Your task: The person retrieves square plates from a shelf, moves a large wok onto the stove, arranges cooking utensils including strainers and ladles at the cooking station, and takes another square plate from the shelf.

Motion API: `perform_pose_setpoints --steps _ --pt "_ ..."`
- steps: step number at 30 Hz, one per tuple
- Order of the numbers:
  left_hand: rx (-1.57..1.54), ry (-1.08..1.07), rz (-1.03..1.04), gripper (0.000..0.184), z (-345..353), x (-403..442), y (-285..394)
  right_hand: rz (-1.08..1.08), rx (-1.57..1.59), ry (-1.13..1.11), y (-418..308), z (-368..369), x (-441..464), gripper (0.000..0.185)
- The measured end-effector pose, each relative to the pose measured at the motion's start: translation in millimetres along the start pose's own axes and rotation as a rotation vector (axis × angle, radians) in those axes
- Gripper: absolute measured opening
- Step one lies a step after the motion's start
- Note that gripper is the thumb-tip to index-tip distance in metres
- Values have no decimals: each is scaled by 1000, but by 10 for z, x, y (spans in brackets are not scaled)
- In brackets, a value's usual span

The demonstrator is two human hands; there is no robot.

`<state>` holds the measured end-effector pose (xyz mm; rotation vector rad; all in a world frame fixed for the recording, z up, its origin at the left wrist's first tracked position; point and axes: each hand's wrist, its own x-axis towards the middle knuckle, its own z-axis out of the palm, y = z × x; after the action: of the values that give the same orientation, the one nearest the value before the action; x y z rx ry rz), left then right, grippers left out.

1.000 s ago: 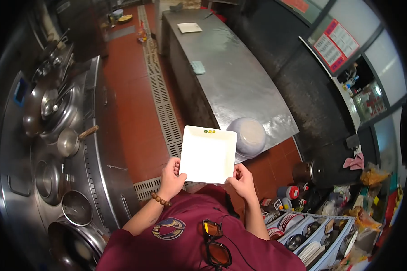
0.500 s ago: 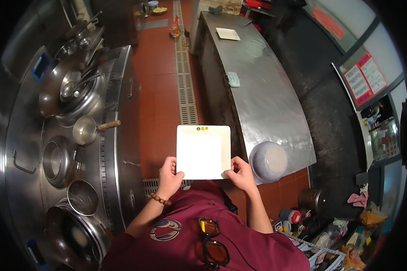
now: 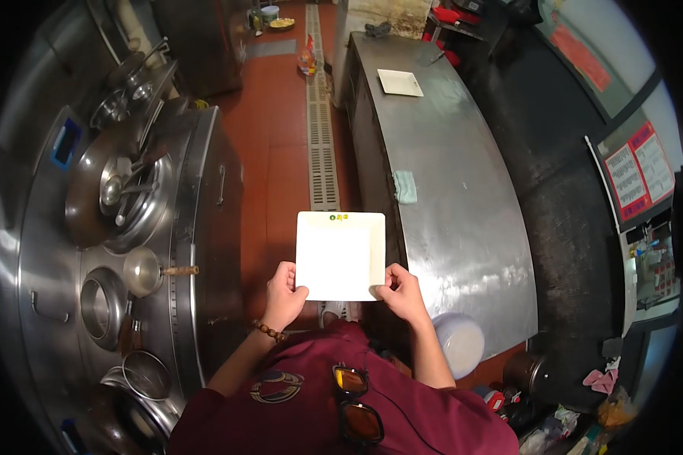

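Observation:
A square white plate [image 3: 340, 256] with a small green and yellow mark on its top rim is held level in front of my body. My left hand [image 3: 285, 294] grips its lower left corner, thumb on the rim. At the lower right corner, my right hand [image 3: 402, 294] pinches the rim, with the other fingers curled under or hidden. Right of my right forearm, a round whitish bowl [image 3: 460, 345] is at the near end of the steel counter [image 3: 463, 220].
Another white plate [image 3: 400, 83] and a pale green cloth [image 3: 405, 187] lie on the counter. At left, the steel stove [image 3: 45, 265] holds a wok [image 3: 91, 189], a wooden-handled ladle [image 3: 143, 271] and a strainer [image 3: 146, 374]. A floor drain [image 3: 322, 152] runs between. A plastic bag [image 3: 306, 57] is ahead.
The view has swung round and moved forward along the aisle, so the counter's far plate and cloth appear nearer and the bowl lower. Both hands keep their hold on the plate.

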<state>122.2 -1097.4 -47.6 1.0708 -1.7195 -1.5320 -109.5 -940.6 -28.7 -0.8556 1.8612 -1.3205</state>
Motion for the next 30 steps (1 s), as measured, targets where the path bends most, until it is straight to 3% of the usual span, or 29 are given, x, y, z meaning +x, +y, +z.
perform_pose_setpoints --steps 15,21,27,30 --pt "130 18 -28 23 95 1203 189 49 46 -74 -73 -83 1392 21" --pt "17 -23 10 25 39 1827 45 -8 -33 16 -216 49 1813 24" --pt "270 -78 147 23 -186 2761 -159 150 -34 112 -373 308 2402 30" --pt "132 -124 41 21 -351 3216 258 104 -39 133 -545 446 2747 30"
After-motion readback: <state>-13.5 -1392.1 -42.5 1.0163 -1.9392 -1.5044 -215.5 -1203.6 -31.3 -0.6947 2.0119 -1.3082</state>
